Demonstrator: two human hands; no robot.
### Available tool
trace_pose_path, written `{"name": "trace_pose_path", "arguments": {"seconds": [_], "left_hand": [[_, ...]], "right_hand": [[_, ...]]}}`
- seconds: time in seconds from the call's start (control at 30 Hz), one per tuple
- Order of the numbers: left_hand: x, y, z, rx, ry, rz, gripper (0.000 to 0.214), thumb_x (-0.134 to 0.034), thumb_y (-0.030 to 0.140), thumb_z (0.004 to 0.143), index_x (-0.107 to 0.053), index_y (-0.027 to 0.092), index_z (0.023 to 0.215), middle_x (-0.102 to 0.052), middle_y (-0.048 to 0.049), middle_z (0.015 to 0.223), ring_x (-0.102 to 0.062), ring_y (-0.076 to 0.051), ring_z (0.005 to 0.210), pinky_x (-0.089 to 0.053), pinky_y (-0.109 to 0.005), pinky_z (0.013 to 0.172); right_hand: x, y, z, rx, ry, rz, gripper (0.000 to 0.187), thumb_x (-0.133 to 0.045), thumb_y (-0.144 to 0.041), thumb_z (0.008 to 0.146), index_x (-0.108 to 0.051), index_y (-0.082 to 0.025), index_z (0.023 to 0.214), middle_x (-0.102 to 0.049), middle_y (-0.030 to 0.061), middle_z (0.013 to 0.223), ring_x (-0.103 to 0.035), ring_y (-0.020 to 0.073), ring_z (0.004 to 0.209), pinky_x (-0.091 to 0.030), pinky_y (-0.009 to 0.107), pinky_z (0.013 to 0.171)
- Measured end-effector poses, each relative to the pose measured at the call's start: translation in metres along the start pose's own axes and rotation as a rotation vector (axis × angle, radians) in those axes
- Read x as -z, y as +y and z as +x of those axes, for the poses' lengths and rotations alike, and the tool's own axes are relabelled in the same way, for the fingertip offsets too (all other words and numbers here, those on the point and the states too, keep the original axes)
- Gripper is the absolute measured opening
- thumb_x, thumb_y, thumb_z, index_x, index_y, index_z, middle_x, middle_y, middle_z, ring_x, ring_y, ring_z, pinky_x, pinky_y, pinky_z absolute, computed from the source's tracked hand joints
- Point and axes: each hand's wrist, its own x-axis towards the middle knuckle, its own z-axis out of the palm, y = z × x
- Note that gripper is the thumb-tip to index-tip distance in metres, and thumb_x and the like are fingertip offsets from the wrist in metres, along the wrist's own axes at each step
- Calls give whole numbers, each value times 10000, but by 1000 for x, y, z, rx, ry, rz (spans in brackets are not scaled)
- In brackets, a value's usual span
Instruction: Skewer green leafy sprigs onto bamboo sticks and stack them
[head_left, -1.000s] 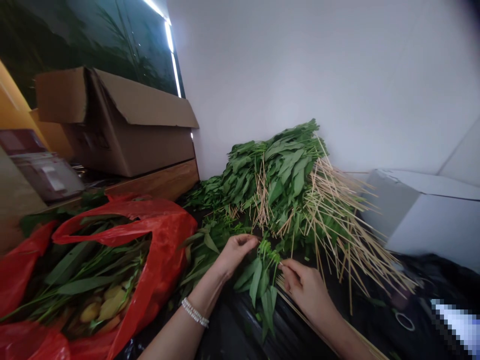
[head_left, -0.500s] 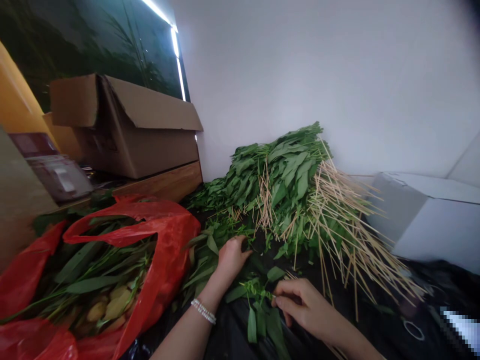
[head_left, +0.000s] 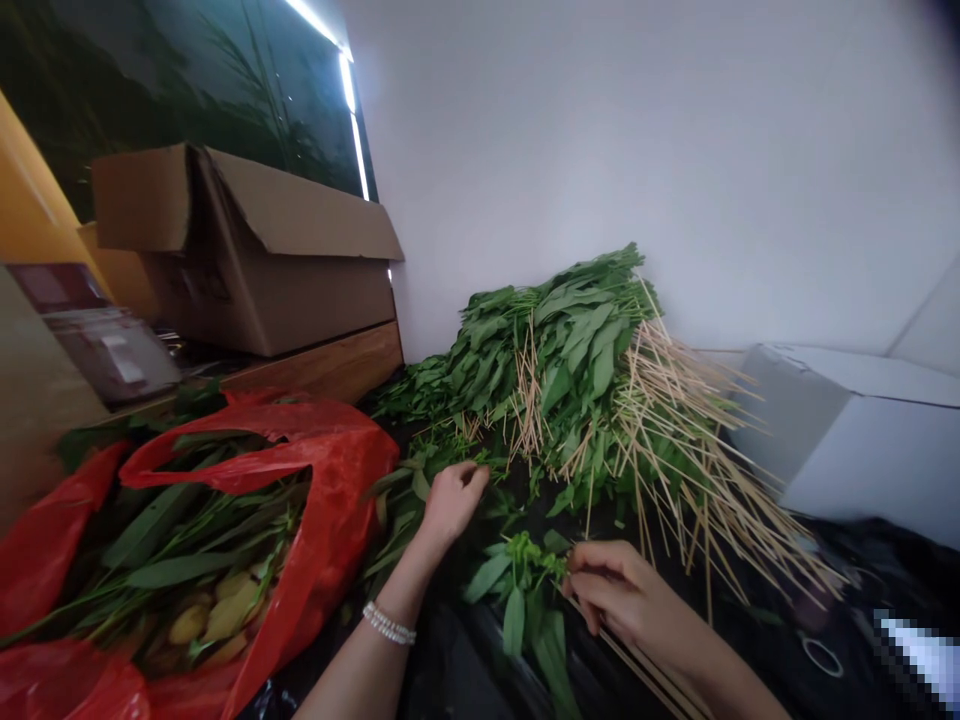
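My right hand (head_left: 619, 590) is closed, its fingertips pinching the stem end of a bunch of green leaves (head_left: 517, 590). The long leaves hang to the left of the fingers, over black plastic. Thin wooden sticks (head_left: 637, 665) run out under this hand toward the lower right; whether it grips them too is unclear. My left hand (head_left: 454, 497), with a white beaded bracelet at the wrist, is pinched shut over loose leaves at the foot of the big leaf pile. What its fingertips hold, if anything, is too small to make out.
Against the wall lies a large pile of leaf bunches (head_left: 577, 340), with many wooden skewers (head_left: 697, 470) sticking out rightward. A red plastic bag (head_left: 337, 490) holding leaves and yellowish lumps stands left. Behind it is an open cardboard box (head_left: 315, 300); a white box (head_left: 877, 450) stands right.
My right hand has shifted slightly right and lifted the leaf bunch, showing more of the sticks beneath. My left hand has moved a little left and up, its fingers now pinched together.
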Motion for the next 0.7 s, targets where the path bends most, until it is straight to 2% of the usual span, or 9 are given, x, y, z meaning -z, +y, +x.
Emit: {"name": "trace_pose_path", "arguments": {"seconds": [0.03,0.1,0.2,0.3,0.43,0.5,0.57,0.63,0.7], "left_hand": [[-1,1,0,-21,20,7,275,-494,354,781,-648,163,656,-571,3,582,-483,-144,571,-320,-232,542],[-2,3,-2,-105,-19,-3,208,-567,345,750,-678,169,763,-590,7,605,-492,-140,565,-335,-230,546],[-2,10,-5,-266,-173,-35,188,-606,311,752,-710,207,870,-660,-21,738,-565,-163,667,-393,-241,635],[-6,16,-10,-369,-263,-16,191,-611,354,773,-729,226,850,-680,-56,836,-601,-200,795,-415,-262,725],[-20,17,-18,-355,-263,174,307,-594,458,778,-697,224,947,-676,-73,904,-610,-225,852,-430,-283,740],[-28,14,-21,-318,-286,317,332,-626,423,761,-660,229,1028,-669,-68,956,-608,-231,892,-439,-290,750],[-34,10,-21,-282,-328,408,305,-627,315,769,-636,240,1064,-665,-55,988,-603,-220,930,-443,-286,779],[-35,7,-20,-260,-335,395,292,-592,214,776,-637,245,1063,-666,-44,998,-600,-201,945,-439,-280,811],[-34,5,-16,-243,-285,272,292,-574,171,766,-657,232,1039,-669,-47,987,-602,-193,918,-440,-278,807]], "right_hand": [[2,-1,-2,-27,-22,28,188,-492,-288,779,-590,-168,673,-532,-51,457,-383,60,363,-250,171,395],[6,-4,-5,-71,-76,75,171,-483,-282,740,-581,-172,654,-531,-53,449,-320,50,332,-202,168,360],[5,-4,-8,-109,-193,88,127,-487,-248,664,-583,-169,633,-594,-29,550,-399,49,369,-215,158,357],[2,-3,-9,-131,-313,20,161,-467,-189,642,-625,-162,648,-568,-42,534,-396,38,386,-221,147,372],[0,0,-7,-138,-340,-37,199,-464,-164,647,-658,-165,690,-533,-57,498,-396,37,400,-246,136,388],[0,2,-5,-151,-359,-51,195,-480,-169,646,-667,-156,701,-541,-50,497,-407,40,393,-258,135,376],[0,3,-4,-154,-359,-54,177,-501,-179,659,-669,-145,704,-545,-43,494,-410,41,385,-258,134,362],[-1,4,-3,-142,-312,-42,153,-522,-207,696,-659,-142,715,-555,-38,505,-399,40,375,-248,137,351],[-1,4,-1,-105,-242,-18,173,-529,-272,758,-643,-142,751,-566,-34,520,-358,33,351,-227,149,343]]}}
